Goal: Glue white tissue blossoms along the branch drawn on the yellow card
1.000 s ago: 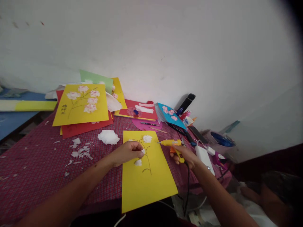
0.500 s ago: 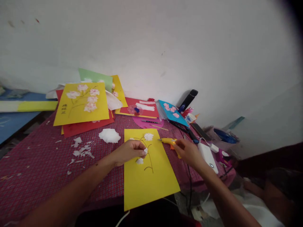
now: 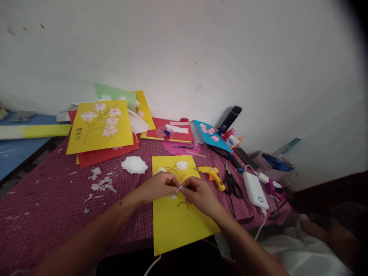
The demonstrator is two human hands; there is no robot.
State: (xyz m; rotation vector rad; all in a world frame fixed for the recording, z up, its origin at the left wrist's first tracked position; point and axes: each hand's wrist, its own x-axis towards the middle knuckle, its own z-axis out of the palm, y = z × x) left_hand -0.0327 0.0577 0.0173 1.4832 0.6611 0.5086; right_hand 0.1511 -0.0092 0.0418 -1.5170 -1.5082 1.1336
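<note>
Over a yellow sheet of paper [image 3: 184,230] with drawn branches, my left hand [image 3: 162,186] and my right hand [image 3: 198,194] meet fingertip to fingertip. Both pinch a small white paper piece [image 3: 181,188], mostly covered by the fingers. White paper flowers sit on the sheet, one [image 3: 182,165] near its top edge and others partly behind my hands. Just right of the sheet, a yellow glue gun [image 3: 211,175] lies on the table, its nozzle pointing left.
Black-handled scissors [image 3: 232,182] and a white power bank [image 3: 255,189] lie at the right. A white paper stack [image 3: 134,165] and paper scraps [image 3: 103,184] are at the left. Finished flower cards [image 3: 117,140] lean behind, and a blue card [image 3: 220,142] rests near the wall.
My right hand has let go of the glue gun and moved left to join my left hand at the white paper piece. The glue gun now lies on the table.
</note>
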